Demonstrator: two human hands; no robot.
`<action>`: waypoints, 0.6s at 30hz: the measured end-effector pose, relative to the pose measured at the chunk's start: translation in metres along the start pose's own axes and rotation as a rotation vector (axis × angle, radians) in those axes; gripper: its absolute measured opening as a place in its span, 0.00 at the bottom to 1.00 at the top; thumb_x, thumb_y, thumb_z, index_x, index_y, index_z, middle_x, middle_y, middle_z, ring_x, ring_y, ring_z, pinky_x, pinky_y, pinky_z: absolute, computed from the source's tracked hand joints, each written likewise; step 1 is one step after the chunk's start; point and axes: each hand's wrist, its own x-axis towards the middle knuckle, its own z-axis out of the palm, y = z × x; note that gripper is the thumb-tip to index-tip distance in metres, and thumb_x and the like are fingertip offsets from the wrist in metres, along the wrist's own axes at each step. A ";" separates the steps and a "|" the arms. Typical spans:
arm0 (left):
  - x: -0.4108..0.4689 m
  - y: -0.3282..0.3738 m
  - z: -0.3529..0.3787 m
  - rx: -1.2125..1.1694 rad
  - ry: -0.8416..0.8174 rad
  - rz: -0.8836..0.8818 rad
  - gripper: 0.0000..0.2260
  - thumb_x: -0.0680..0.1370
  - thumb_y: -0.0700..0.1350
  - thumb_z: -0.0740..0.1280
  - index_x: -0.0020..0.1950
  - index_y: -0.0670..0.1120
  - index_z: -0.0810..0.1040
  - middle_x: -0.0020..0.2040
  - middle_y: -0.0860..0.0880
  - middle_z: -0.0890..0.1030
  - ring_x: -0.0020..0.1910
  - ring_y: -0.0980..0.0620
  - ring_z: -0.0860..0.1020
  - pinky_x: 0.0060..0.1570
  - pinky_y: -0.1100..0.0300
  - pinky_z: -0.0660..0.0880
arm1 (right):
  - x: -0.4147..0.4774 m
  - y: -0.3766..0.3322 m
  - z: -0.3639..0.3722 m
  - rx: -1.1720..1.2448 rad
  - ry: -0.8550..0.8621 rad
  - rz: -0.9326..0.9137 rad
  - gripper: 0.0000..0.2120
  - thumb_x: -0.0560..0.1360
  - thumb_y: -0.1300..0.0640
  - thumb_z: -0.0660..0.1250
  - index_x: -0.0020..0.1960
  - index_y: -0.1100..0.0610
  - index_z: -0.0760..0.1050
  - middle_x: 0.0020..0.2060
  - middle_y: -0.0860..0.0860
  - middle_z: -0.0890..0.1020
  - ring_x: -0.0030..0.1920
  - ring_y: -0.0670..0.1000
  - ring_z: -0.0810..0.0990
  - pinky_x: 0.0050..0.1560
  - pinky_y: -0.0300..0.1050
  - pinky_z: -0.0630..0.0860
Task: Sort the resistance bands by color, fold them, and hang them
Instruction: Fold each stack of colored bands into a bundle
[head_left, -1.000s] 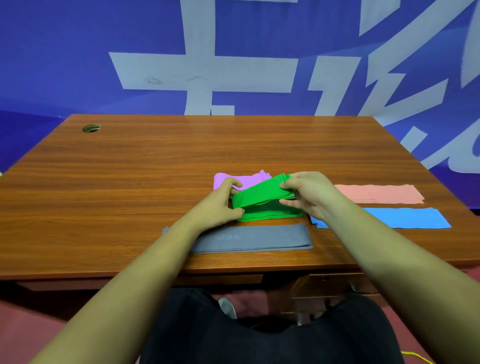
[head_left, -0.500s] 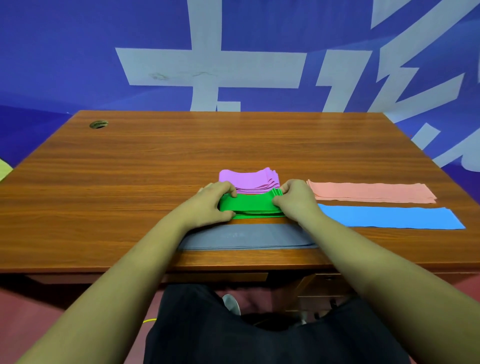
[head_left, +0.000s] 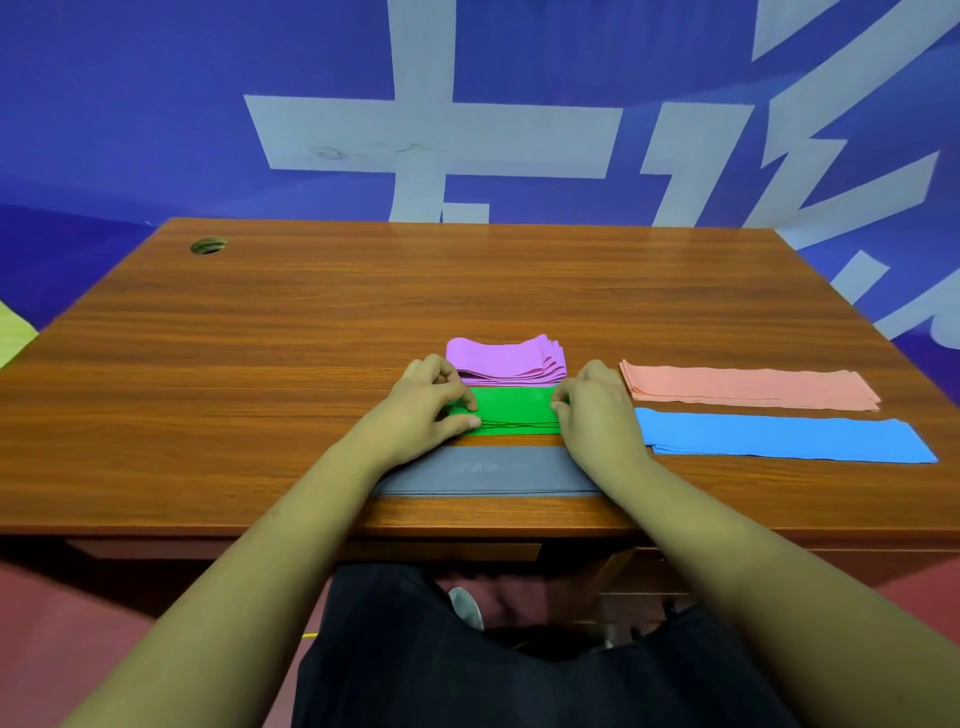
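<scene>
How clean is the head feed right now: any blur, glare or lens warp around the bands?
Head view: the green band and both hands, left and right, look sharp; lighting is even, shadows soft, with no glare on the table; the wide-angle lens bows the table's edges and stretches the forearms.

Light was bright, even. Shadows soft. Picture sharp in middle, edges bent, desk looked curved.

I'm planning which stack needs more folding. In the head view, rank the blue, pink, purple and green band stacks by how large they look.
1. blue bands and pink bands: the longest, too close to separate.
2. purple bands: folded short.
3. green bands: smallest showing, though both hands cover its ends, so this place is unsure.
</scene>
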 end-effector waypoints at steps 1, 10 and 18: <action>-0.001 0.001 -0.001 0.031 0.008 -0.006 0.10 0.76 0.53 0.70 0.54 0.50 0.82 0.55 0.51 0.70 0.57 0.52 0.66 0.61 0.58 0.64 | 0.000 0.000 0.000 -0.036 -0.013 -0.013 0.08 0.76 0.61 0.64 0.48 0.59 0.81 0.46 0.55 0.75 0.50 0.57 0.73 0.51 0.52 0.74; -0.015 0.011 -0.025 0.055 -0.087 -0.050 0.11 0.80 0.52 0.61 0.60 0.52 0.78 0.59 0.51 0.78 0.58 0.49 0.73 0.62 0.49 0.69 | -0.014 -0.021 -0.018 -0.130 -0.012 -0.063 0.13 0.74 0.58 0.62 0.55 0.59 0.80 0.49 0.57 0.77 0.52 0.58 0.73 0.55 0.53 0.73; -0.086 -0.002 -0.036 -0.036 0.224 -0.446 0.03 0.76 0.44 0.68 0.48 0.47 0.79 0.45 0.48 0.75 0.49 0.49 0.74 0.50 0.58 0.68 | -0.070 -0.074 0.000 0.220 -0.132 -0.314 0.14 0.74 0.53 0.60 0.54 0.57 0.79 0.50 0.51 0.79 0.53 0.53 0.77 0.57 0.52 0.74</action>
